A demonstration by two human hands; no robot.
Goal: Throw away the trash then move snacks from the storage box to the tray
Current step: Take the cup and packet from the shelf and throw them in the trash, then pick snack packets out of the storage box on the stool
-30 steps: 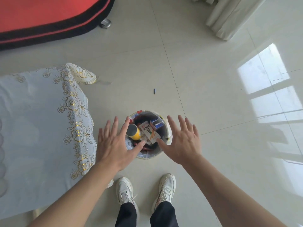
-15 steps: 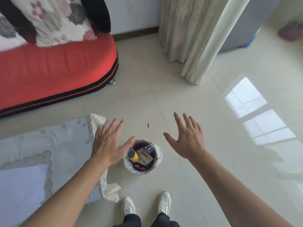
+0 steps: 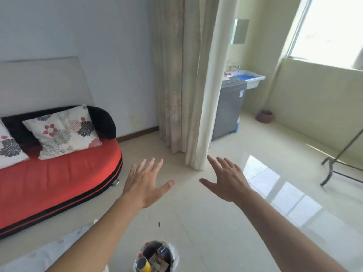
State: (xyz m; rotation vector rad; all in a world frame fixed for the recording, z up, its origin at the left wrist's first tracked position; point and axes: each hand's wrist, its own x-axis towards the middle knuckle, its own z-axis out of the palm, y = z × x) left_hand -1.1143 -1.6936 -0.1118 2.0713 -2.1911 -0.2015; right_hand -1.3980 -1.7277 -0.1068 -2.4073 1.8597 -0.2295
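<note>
Lifted away from the trash bin (image 3: 151, 245), my left hand (image 3: 146, 184) and right hand (image 3: 227, 183) now reach forward, fingers spread wide, holding nothing. That bin stands on the floor at the bottom edge, between my forearms, trash inside.

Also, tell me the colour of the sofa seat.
The sofa seat is red; head view.

This is a home, a living room by the look of it. A red sofa (image 3: 59, 179) with floral cushions (image 3: 62, 132) stands against the wall. Long pale curtains (image 3: 176, 75) hang to the glossy tiled floor (image 3: 216, 222). Beyond them a grey washing machine (image 3: 227, 110) sits just beside a white wash basin (image 3: 249, 78), near a bright window (image 3: 334, 26). A small lined waste bin (image 3: 155, 256) holding packets stands on the floor.
</note>
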